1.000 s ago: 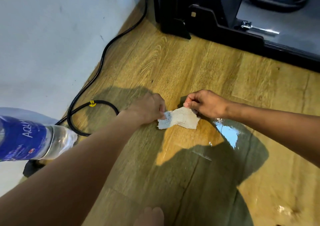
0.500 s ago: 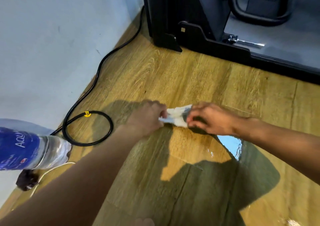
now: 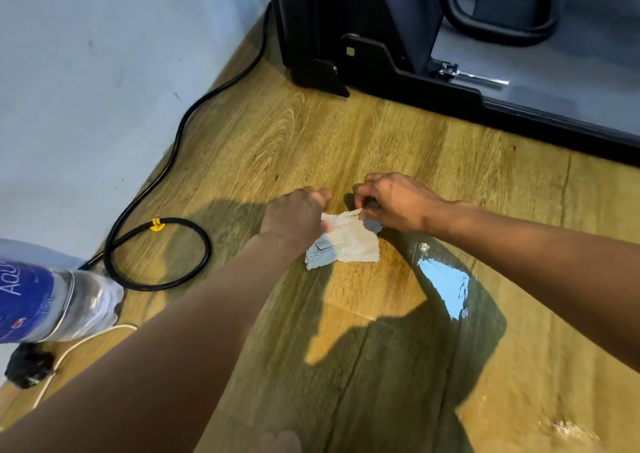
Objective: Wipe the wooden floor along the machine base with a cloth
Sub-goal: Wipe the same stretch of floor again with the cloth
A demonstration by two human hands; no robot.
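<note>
A small pale cloth [image 3: 348,244] with a bluish corner lies folded on the wooden floor [image 3: 311,133]. My left hand [image 3: 296,215] pinches its upper left edge. My right hand [image 3: 394,201] pinches its upper right corner with curled fingers. The black machine base [image 3: 398,71] stands beyond the hands along the far side of the floor. A wet puddle [image 3: 445,286] shines on the boards just right of the cloth.
A black cable [image 3: 157,255] runs along the pale wall [image 3: 86,88] and loops on the floor at left. A plastic water bottle with a blue label [image 3: 52,305] lies at the left edge, beside a white cord [image 3: 79,343]. Toes [image 3: 280,442] show at the bottom edge.
The cloth, bunched up between both hands half a second ago, is now spread flatter on the floor. The view has shifted so the machine base appears nearer.
</note>
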